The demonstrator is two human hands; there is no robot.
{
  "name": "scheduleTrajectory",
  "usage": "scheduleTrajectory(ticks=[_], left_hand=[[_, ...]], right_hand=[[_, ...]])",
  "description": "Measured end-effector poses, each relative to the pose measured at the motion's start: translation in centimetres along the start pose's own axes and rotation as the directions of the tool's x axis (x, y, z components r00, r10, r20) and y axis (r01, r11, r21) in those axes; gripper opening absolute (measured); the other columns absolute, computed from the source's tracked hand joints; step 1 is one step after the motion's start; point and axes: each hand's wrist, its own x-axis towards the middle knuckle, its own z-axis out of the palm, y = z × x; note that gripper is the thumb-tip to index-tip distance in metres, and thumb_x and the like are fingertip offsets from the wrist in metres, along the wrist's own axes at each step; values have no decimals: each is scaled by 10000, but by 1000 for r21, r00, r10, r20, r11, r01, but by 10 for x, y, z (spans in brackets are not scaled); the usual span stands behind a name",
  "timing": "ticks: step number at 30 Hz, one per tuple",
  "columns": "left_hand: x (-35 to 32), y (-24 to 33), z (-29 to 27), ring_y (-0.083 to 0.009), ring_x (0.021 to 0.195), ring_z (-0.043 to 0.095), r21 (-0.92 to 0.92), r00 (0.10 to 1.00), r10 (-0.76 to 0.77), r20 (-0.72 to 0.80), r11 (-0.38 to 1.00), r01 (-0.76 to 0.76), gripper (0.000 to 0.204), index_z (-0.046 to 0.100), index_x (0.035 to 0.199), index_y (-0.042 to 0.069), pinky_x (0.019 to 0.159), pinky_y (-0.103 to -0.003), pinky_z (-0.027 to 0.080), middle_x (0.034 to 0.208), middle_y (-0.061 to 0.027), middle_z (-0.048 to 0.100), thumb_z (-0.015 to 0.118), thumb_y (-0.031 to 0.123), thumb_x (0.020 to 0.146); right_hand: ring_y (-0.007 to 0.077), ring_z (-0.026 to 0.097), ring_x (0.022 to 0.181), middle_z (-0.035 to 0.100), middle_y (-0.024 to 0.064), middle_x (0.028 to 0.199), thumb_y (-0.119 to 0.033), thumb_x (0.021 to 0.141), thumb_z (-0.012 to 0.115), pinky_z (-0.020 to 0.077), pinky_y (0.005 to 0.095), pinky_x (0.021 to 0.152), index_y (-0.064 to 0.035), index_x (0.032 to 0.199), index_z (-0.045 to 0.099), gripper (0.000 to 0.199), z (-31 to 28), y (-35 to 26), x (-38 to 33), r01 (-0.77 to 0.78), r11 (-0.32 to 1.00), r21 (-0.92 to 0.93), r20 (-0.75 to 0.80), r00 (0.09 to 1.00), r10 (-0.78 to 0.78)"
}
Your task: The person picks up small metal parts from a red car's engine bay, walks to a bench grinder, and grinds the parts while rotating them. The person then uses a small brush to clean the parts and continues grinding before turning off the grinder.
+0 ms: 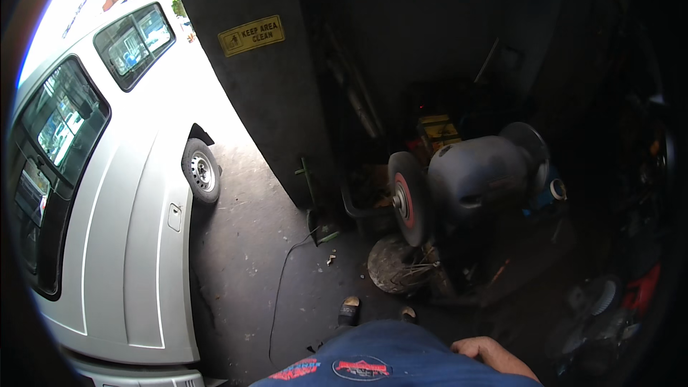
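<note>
My right hand (474, 347) is low in the view, beside the dark blue shirt (387, 347) on my body. Its fingers look curled in, and the shirt partly covers them; what they hold, if anything, is hidden. My left hand is out of view. In front of me stands a bench grinder (476, 165) with a grey motor body. Its grinding wheel (408, 199) with a red centre faces left, and neither hand touches it. Beneath it lies a round, dusty grey piece (392, 265) with thin rods beside it.
A silver van (136, 229) is parked on the left. A dark pillar (258, 93) carries a yellow sign (251, 35). A thin cable (281, 279) runs over the floor near my feet (349, 309). A yellow box (438, 131) sits behind the grinder; a red object (641, 290) is at the right.
</note>
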Motion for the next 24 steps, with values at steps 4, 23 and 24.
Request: scheduleTrajectory(ticks=[4, 23, 24], left_hand=[[-1, -2, 6, -358, 1017, 640, -7, 1000, 9, -9, 1000, -9, 325, 712, 1049, 105, 886, -414, 507, 1107, -151, 677, 581, 336, 861], [7, -33, -22, -368, 1019, 637, 710, 903, -52, 426, 638, -298, 320, 710, 1058, 105, 885, -421, 506, 1120, -156, 671, 568, 320, 869], [22, -11, -25, -369, 1019, 637, 780, 937, 98, 336, 529, -335, 320, 710, 1059, 105, 885, -421, 506, 1121, -157, 671, 567, 319, 869]], right_hand=[[188, 623, 1040, 684, 95, 1094, -183, 798, 733, 479, 299, 903, 18, 1125, 659, 391, 19, 1, -13, 247, 883, 400, -229, 959, -165], [106, 574, 847, 644, 0, 932, -104, 832, 693, 470, 248, 734, -49, 1052, 653, 231, -41, -46, 36, 621, 743, 250, -534, 728, -429], [101, 571, 846, 642, -6, 939, -115, 836, 692, 469, 249, 736, -61, 1065, 651, 239, -40, -39, 25, 584, 793, 173, -564, 719, -406]])
